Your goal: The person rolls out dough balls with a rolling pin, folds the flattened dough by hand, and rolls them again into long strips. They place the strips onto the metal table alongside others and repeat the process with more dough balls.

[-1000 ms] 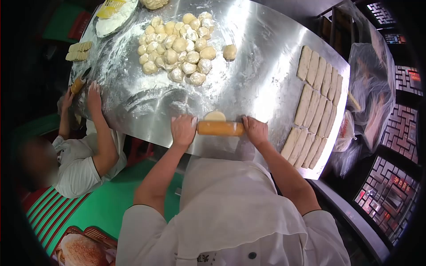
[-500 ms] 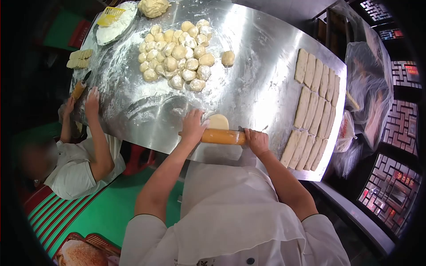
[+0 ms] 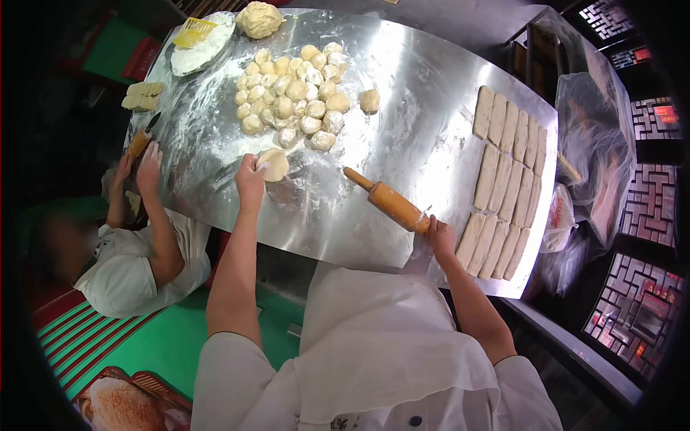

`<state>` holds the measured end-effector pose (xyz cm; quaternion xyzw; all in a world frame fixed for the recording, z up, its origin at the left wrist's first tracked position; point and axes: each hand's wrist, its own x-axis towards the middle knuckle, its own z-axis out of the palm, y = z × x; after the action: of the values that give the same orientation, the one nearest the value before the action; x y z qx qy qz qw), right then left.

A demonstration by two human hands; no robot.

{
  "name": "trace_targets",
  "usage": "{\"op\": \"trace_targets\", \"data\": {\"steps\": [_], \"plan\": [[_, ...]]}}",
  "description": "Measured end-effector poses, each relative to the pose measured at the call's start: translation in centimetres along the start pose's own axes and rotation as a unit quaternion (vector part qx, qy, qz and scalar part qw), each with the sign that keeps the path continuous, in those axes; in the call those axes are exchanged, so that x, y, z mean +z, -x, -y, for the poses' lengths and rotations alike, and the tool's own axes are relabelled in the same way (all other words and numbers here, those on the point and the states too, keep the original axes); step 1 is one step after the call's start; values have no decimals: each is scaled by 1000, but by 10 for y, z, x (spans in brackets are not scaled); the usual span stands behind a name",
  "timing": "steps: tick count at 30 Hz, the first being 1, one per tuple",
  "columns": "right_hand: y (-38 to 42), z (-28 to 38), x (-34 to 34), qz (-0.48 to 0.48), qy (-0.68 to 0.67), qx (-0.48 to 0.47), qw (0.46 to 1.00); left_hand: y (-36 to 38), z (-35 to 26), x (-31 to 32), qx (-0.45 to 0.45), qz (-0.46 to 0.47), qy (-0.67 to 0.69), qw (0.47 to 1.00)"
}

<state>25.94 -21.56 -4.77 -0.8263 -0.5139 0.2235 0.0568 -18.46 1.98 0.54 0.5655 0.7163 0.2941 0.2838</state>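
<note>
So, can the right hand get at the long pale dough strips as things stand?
Probably, reach-wise: nothing stands between the right hand and the strips. It grips the brown wooden rolling pin, though, so likely must let go first.

A glossy, flour-dusted metal table (image 3: 323, 230) bears a smooth wooden rolling pin (image 3: 397, 207) beside matt dough strips (image 3: 492, 161).

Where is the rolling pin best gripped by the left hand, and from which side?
Probably by its slim free handle, from the left: this end of the rolling pin points that way, while the right hand covers the other end.
</note>
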Motion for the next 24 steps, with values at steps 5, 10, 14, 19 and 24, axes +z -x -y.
{"op": "trace_targets", "data": {"steps": [5,10,14,19,24], "plan": [[-3,-5,-8,56,24,-45,997,82,-55,18,-123,159,386,900],[-8,-12,-9,95,85,-98,987,141,-28,85,-107,193,211,952],[-9,-14,-8,128,64,-82,986,90,-14,52,-25,28,-49,998],[-2,-15,-6,53,97,-142,984,33,2,-7,80,-146,-64,984],[-6,-16,-3,56,58,-127,989,72,-31,39,202,-69,-66,975]]}}
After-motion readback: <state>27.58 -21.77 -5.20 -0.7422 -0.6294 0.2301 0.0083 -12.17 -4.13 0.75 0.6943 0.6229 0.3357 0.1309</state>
